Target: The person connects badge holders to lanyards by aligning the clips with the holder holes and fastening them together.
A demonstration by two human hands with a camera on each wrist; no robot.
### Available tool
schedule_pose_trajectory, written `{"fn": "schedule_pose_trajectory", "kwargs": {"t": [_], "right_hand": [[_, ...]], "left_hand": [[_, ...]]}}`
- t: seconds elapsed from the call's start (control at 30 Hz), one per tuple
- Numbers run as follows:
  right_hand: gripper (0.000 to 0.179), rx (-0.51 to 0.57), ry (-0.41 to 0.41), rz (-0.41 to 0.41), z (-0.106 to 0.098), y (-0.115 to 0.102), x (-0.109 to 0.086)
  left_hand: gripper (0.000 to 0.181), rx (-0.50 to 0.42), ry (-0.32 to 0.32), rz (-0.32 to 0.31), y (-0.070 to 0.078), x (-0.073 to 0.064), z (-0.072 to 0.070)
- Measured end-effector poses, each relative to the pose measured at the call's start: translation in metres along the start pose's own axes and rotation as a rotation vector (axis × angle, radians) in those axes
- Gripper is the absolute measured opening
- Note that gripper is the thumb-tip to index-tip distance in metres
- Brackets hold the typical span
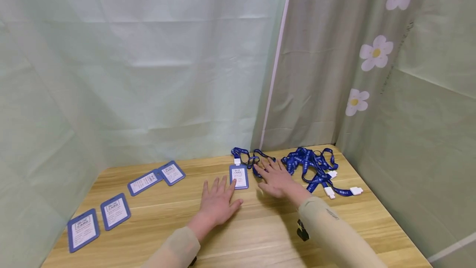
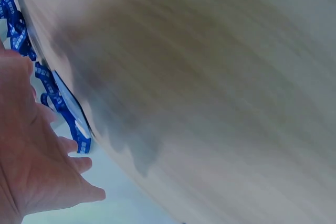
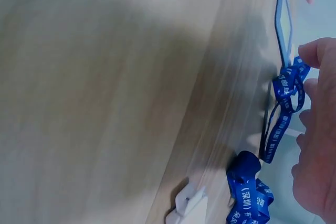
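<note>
A blue-framed ID card holder lies at the back middle of the table, joined by a white clip to a blue lanyard. My left hand is spread just left of and in front of this holder, its fingers straight and nothing in its grasp. On the other side, my right hand reaches over the lanyard's loose loops, fingers extended. In the right wrist view the lanyard lies right by the thumb and fingertips. The left wrist view shows the left hand with fingers apart, beside the holder.
A tangled heap of blue lanyards with white clips lies at the back right. Several more card holders lie along the left side, two of them touching. Curtains enclose the wooden table behind and at both sides.
</note>
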State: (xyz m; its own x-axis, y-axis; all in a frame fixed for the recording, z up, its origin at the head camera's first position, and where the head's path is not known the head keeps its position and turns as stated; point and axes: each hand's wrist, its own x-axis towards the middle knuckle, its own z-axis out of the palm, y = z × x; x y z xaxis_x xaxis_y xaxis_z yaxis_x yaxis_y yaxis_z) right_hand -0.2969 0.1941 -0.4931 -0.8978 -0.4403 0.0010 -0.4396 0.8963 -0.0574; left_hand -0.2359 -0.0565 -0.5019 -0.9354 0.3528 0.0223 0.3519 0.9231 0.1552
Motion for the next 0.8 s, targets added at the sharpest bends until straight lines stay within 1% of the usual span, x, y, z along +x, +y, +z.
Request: {"fn": "schedule_pose_trajectory", "kwargs": {"t": [0.2, 0.3, 0.4, 0.5, 0.67, 0.8], "right_hand": [[0.065, -0.04, -0.002, -0.05, -0.004, -0.002, -0.017], [0.066, -0.041, -0.002, -0.082, -0.007, -0.003, -0.029], [0.067, -0.038, 0.004, -0.121, -0.007, -0.001, -0.042], [0.069, -0.037, 0.013, -0.151, -0.005, 0.003, -0.058], [0.069, -0.009, 0.031, -0.152, -0.001, 0.014, -0.088], [0.068, 0.034, 0.077, -0.127, -0.002, 0.025, -0.109]], "left_hand": [[0.075, -0.005, 0.003, -0.009, -0.016, -0.012, -0.007], [0.075, -0.006, 0.014, 0.004, -0.022, -0.02, -0.011], [0.075, -0.022, 0.029, 0.039, -0.025, -0.028, -0.014], [0.075, -0.014, 0.034, 0.087, -0.027, -0.038, -0.016], [0.075, 0.025, 0.0, 0.174, -0.023, -0.051, -0.013], [0.075, 0.006, -0.047, 0.253, -0.014, -0.056, -0.014]]}}
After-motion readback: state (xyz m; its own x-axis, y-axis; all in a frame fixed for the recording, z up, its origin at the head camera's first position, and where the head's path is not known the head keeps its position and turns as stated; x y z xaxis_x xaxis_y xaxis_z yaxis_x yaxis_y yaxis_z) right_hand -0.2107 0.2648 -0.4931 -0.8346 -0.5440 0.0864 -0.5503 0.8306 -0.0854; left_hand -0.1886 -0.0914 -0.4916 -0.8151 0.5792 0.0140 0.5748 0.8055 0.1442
